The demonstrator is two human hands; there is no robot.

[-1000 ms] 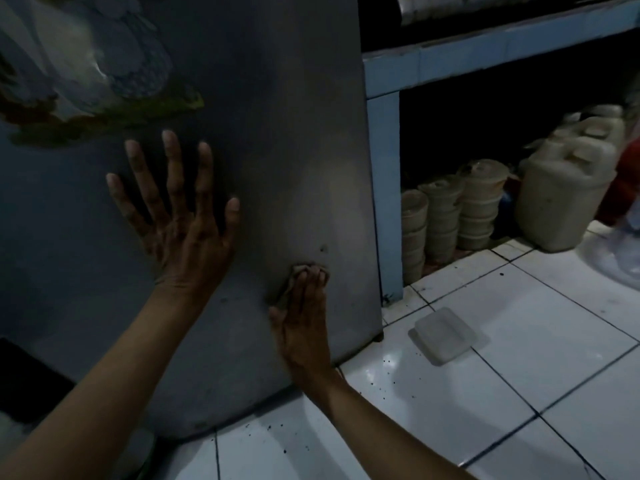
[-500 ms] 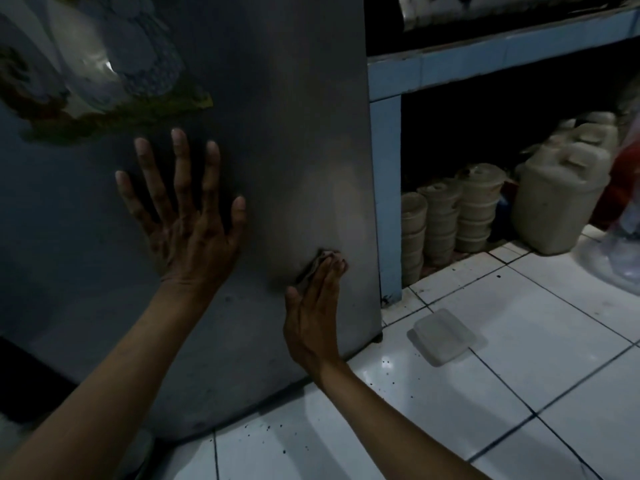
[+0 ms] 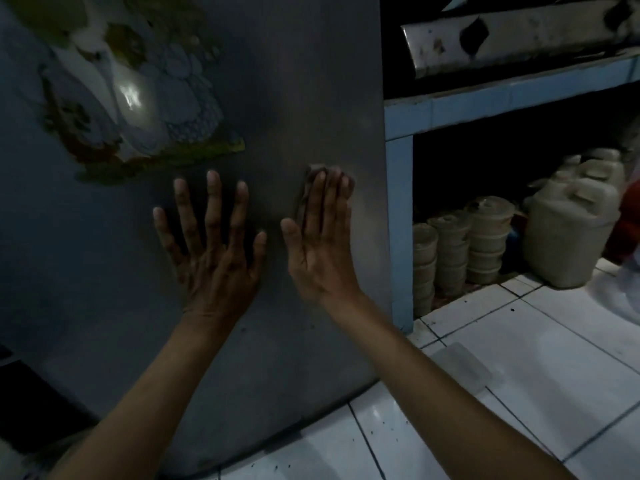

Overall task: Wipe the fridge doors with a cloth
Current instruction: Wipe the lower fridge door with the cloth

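Observation:
The grey fridge door (image 3: 304,81) fills the left and middle of the view, with a worn flowery sticker (image 3: 138,98) on its upper left. My left hand (image 3: 211,251) lies flat on the door, fingers spread, holding nothing. My right hand (image 3: 320,244) presses a small dark cloth (image 3: 309,183) flat against the door near its right edge. Only the cloth's edge shows beside and above my fingers; the rest is hidden under the hand.
A blue-tiled counter post (image 3: 400,237) stands right beside the fridge. Under the counter sit stacked lidded tubs (image 3: 460,244) and a pale jerrycan (image 3: 571,226). A clear plastic lid (image 3: 462,367) lies on the white tiled floor (image 3: 536,358).
My right hand has slid the cloth upward on the door, from near the bottom to level with my left hand. The left hand has stayed flat in place.

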